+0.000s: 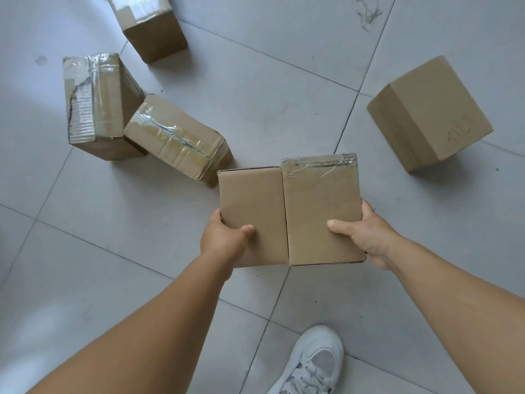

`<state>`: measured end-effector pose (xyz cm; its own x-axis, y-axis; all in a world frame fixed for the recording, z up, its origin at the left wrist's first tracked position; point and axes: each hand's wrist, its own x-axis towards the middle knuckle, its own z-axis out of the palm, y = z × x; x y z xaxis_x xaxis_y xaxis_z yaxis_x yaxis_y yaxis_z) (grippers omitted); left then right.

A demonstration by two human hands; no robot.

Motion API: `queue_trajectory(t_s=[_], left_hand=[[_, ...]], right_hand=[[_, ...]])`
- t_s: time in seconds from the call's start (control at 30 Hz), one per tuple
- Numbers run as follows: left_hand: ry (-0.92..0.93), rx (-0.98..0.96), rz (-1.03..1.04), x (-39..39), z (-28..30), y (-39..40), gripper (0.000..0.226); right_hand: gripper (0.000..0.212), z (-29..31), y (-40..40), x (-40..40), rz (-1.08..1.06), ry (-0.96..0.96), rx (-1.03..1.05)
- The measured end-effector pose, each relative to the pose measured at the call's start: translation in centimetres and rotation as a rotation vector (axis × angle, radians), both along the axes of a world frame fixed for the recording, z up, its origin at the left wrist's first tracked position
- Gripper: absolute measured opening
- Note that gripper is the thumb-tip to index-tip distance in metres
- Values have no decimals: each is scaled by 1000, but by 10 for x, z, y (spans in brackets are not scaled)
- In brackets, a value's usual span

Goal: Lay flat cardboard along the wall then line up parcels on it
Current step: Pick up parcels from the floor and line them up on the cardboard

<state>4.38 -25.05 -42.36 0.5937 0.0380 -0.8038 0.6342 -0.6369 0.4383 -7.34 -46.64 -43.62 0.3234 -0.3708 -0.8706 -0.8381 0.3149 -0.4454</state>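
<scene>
While you stand over the tiled floor (pixel 284 95), your left hand (pixel 223 240) grips a plain box (pixel 251 206) and your right hand (pixel 366 237) grips a taped box (pixel 321 206), thumbs on top, the rest of your fingers wrapped around the outer sides. The two boxes are pressed side by side, held above the floor. Four more parcels sit on the tiles, and a white shoe (pixel 312 365) shows below.

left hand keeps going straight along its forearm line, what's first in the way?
Likely nothing: the left hand, holding the plain parcel, points at bare floor between the taped parcel and the big box. Depth is unclear.
</scene>
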Motion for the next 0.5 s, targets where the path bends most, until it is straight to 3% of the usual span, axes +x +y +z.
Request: queue_trajectory(t_s=[0.2, 0.5], left_hand=[[-51, -57, -2, 13, 61, 2, 50], [-156, -182, 55, 66, 211, 34, 45]], right_hand=[[68, 70, 4, 3, -75, -35, -29], [71, 220, 33, 50, -118, -170, -93]])
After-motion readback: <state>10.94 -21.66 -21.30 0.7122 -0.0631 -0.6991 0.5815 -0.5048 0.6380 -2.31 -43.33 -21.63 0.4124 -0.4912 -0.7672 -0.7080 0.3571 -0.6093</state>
